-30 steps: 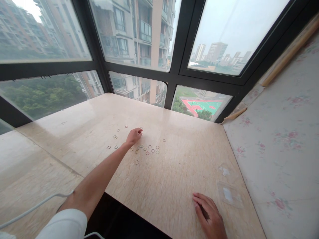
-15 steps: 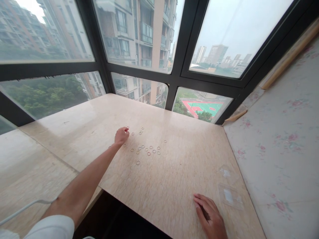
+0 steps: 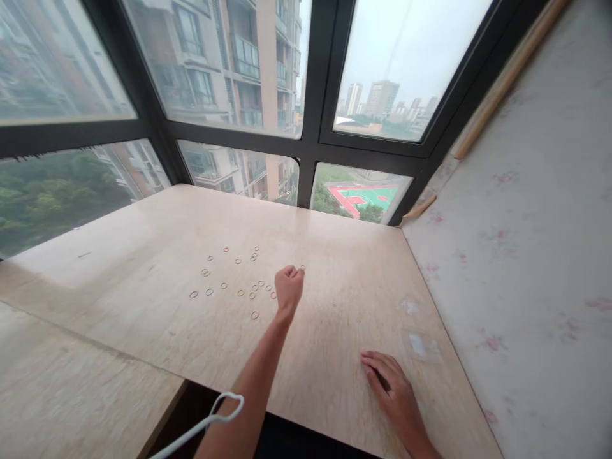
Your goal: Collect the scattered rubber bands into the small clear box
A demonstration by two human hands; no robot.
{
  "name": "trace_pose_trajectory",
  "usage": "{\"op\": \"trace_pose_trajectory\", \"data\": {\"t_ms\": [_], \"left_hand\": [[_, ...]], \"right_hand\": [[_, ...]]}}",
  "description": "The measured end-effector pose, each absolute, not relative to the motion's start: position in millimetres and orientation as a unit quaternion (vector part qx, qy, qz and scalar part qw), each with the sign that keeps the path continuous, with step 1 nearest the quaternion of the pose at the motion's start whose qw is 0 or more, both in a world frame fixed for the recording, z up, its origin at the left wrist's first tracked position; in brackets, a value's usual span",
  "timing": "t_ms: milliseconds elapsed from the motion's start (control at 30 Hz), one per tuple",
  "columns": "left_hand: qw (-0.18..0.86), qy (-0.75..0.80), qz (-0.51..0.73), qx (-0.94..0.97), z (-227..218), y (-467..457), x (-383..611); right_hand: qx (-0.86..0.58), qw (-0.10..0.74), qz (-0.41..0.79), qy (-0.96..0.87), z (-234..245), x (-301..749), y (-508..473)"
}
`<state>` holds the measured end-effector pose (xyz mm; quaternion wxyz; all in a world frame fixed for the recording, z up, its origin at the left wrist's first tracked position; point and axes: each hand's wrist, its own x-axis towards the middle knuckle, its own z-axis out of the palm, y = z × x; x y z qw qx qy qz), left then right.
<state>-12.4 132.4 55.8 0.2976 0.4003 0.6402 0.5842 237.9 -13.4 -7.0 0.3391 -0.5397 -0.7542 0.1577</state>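
My left hand (image 3: 289,288) is closed in a fist over the right side of a loose spread of thin rings. One small ring (image 3: 303,268) shows right beside its curled fingers; whether the fingers grip anything is hidden. To the left lie several more rings, among them a reddish ring (image 3: 226,250), a dark ring (image 3: 194,294) and a pale ring (image 3: 255,315) nearer to me. My right hand (image 3: 394,395) rests on the tabletop near the front, fingers loosely extended, thumb apart, holding nothing I can see.
Two clear plastic packets (image 3: 417,345) lie by the flowered wall (image 3: 497,255) on the right. A white looped cable (image 3: 210,419) crosses in front of my left forearm. The stone-patterned tabletop (image 3: 335,255) ends at a dark gap in front and dark window frames (image 3: 306,153) behind.
My left hand has moved right across the rings, uncovering those on the left. The camera view has shifted. My right hand keeps its pose on the tabletop.
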Motion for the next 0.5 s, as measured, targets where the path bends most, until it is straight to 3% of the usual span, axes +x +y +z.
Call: {"op": "trace_pose_trajectory", "data": {"t_ms": [100, 233, 400, 467, 500], "left_hand": [[0.33, 0.61, 0.533, 0.485, 40.8, 100.6, 43.6], [0.26, 0.622, 0.422, 0.606, 11.0, 68.2, 76.8], [0.189, 0.62, 0.316, 0.693, -11.7, 52.8, 96.3], [0.183, 0.608, 0.286, 0.718, -12.2, 50.1, 105.5], [0.182, 0.601, 0.271, 0.73, -11.0, 49.1, 109.7]], "right_hand": [[-0.548, 0.346, 0.185, -0.739, -0.8, 235.4, -14.0], [-0.539, 0.383, 0.187, -0.726, 7.5, 234.4, -17.9], [-0.464, 0.527, 0.101, -0.705, 32.3, 205.6, -37.9], [-0.36, 0.516, 0.2, -0.751, 47.0, 178.9, -48.9], [-0.281, 0.441, 0.308, -0.795, 54.3, 163.4, -54.5]]}}
